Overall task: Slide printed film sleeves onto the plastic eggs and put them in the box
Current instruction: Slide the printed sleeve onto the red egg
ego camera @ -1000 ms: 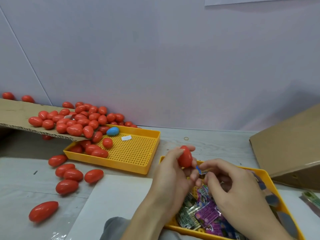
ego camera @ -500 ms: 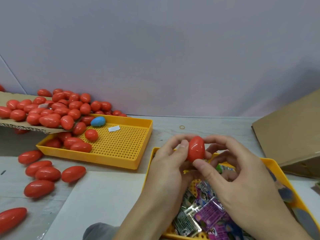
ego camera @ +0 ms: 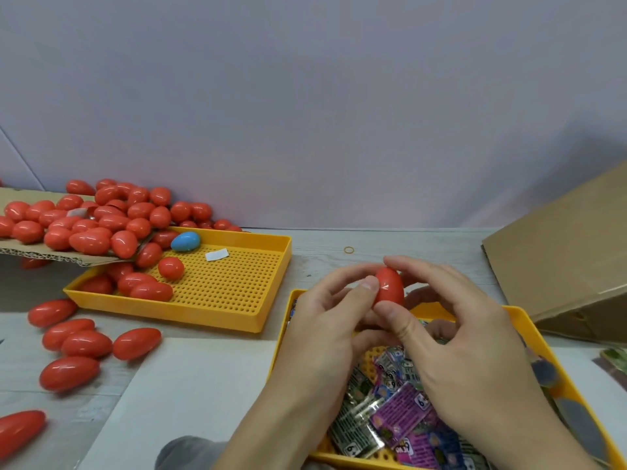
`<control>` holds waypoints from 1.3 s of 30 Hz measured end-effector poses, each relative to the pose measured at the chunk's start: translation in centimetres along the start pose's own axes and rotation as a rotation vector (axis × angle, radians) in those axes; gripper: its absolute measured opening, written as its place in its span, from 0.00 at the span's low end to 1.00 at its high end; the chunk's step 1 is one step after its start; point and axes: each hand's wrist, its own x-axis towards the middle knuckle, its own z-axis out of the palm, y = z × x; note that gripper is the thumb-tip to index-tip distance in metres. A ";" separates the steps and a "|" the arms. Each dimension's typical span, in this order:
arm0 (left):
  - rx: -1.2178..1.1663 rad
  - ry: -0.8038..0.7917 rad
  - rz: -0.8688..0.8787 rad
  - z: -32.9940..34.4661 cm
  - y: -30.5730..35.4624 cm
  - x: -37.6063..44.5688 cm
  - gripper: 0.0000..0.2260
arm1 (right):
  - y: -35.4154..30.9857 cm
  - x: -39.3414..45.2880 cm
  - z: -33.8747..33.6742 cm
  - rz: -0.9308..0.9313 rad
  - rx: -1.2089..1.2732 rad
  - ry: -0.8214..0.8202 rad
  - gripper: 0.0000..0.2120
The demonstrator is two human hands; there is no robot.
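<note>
A bare red plastic egg (ego camera: 389, 286) stands upright between both hands above the near yellow tray (ego camera: 522, 320). My left hand (ego camera: 325, 320) pinches its left side with thumb and fingers. My right hand (ego camera: 468, 347) grips it from the right, thumb on its lower front and index finger over its top. No sleeve shows on the egg. Printed film sleeves (ego camera: 393, 412), purple and green, lie piled in that tray beneath my hands. The cardboard box (ego camera: 570, 259) stands at the right edge, tilted.
A second yellow perforated tray (ego camera: 237, 293) holds red eggs, one blue egg (ego camera: 185, 241) and a white slip. Many red eggs (ego camera: 88, 225) lie piled on a cardboard flap at the left. Several more (ego camera: 81, 340) lie loose on the table. A white sheet (ego camera: 190, 395) lies in front.
My right hand left the sleeves in the tray and came up to grip the egg beside my left hand. The view shifted, and the hands have barely moved in the last half second.
</note>
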 end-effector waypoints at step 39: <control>-0.680 0.162 -0.169 -0.9 2.4 -0.3 0.14 | -0.6 -0.2 0.1 -0.053 -0.120 -0.073 0.12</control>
